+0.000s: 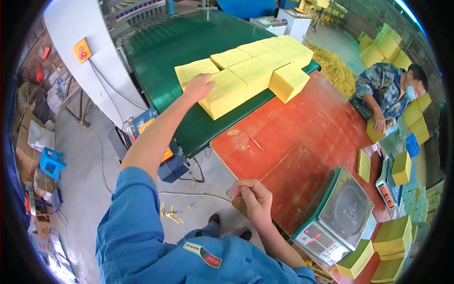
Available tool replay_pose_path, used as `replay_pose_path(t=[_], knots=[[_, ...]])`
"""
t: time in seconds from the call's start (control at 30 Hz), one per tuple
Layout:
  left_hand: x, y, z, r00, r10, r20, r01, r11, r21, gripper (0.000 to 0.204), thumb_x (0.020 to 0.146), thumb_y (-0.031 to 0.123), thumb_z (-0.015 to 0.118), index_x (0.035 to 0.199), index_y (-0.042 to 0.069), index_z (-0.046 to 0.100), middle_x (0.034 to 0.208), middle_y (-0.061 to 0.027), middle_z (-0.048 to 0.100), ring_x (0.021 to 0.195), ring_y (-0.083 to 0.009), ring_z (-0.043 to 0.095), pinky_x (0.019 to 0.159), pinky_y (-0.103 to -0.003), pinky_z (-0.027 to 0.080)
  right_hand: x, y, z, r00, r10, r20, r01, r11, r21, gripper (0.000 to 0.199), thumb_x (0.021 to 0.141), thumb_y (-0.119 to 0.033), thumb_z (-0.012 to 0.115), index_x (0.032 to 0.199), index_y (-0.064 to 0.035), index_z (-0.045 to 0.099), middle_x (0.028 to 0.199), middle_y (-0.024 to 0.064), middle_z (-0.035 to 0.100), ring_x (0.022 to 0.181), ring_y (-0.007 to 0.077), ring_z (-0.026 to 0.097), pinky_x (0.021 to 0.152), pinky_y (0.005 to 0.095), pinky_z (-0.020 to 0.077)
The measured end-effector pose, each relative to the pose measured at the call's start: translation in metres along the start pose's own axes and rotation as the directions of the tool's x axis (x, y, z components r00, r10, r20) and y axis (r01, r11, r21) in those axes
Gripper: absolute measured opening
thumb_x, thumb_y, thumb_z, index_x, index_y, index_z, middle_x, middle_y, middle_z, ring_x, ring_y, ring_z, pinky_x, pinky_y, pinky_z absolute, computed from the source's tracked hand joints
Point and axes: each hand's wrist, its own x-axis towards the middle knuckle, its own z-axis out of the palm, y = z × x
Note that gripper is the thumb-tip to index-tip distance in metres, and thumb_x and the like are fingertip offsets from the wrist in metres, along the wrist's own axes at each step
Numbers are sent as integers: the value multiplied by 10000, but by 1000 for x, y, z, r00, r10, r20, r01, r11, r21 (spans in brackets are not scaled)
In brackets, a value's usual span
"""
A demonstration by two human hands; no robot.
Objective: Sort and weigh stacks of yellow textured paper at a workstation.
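Note:
Yellow blocks that look like stacks of cut paper stand in rows on a green conveyor belt (pixel 161 47). My left arm stretches forward, and my left hand (pixel 199 87) is closed on the near left corner of a yellow paper stack (pixel 229 90). Beside it lies another yellow stack (pixel 196 70), slightly apart from the row. My right hand (pixel 255 199) is held low by the near edge of the red table (pixel 283 156). Its thumb and fingers pinch a small flat piece, pinkish-grey with a brown end, whose kind I cannot make out.
A digital scale (pixel 347 203) rests on the table's right part, with a second scale (pixel 385 182) beyond it. One yellow stack (pixel 289 80) overhangs from belt to table. A co-worker (pixel 383 90) handles yellow stacks at the far right. A blue stool (pixel 52 163) is at left.

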Motion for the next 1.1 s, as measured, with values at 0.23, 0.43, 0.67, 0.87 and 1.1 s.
replay_pose_path(t=[0.23, 0.43, 0.67, 0.87, 1.1], knots=[[64, -29, 2, 763, -93, 639, 234, 962, -139, 624, 803, 420, 743, 1267, 34, 586, 1155, -108, 657, 1091, -202, 609, 945, -325, 461, 70, 18, -6, 982, 147, -122, -140, 988, 66, 175, 960, -49, 501, 1027, 5, 654, 849, 63, 657, 797, 137, 636, 756, 281, 505], [13, -11, 12, 636, -80, 767, 538, 759, -367, 662, 807, 361, 777, 1327, 36, 528, 1215, -86, 629, 1134, -170, 577, 972, -313, 443, 68, 63, -12, 896, 436, -82, -387, 860, 333, 329, 994, -188, 511, 1259, 3, 542, 1145, 129, 631, 1015, 200, 629, 870, 336, 495], [-114, 106, 9, 519, 337, 786, 378, 733, -565, 637, 835, 268, 767, 1351, 5, 503, 1211, -80, 634, 1086, -149, 589, 964, -324, 467, -36, 114, -24, 849, 527, -33, -351, 609, 711, 526, 999, -341, 531, 1404, -25, 418, 1368, 99, 516, 1271, 230, 485, 1070, 414, 374], [-233, 157, 0, 487, 147, 861, 654, 592, -470, 632, 831, 285, 759, 1317, -24, 499, 1172, -109, 652, 1080, -185, 620, 921, -336, 498, -107, 51, -47, 874, 449, -186, -256, 750, 609, 546, 995, -298, 534, 1447, -21, 402, 1420, 87, 488, 1298, 206, 446, 1088, 364, 340], [-238, 320, -8, 510, 430, 745, 734, 234, -637, 612, 890, 359, 687, 1339, -8, 490, 1195, -60, 621, 1039, -169, 622, 864, -309, 519, -187, -83, -139, 823, -311, -476, 206, 943, -261, 611, 1018, -482, 383, 1329, 22, 531, 1327, 161, 526, 1260, 252, 464, 1068, 395, 332]])
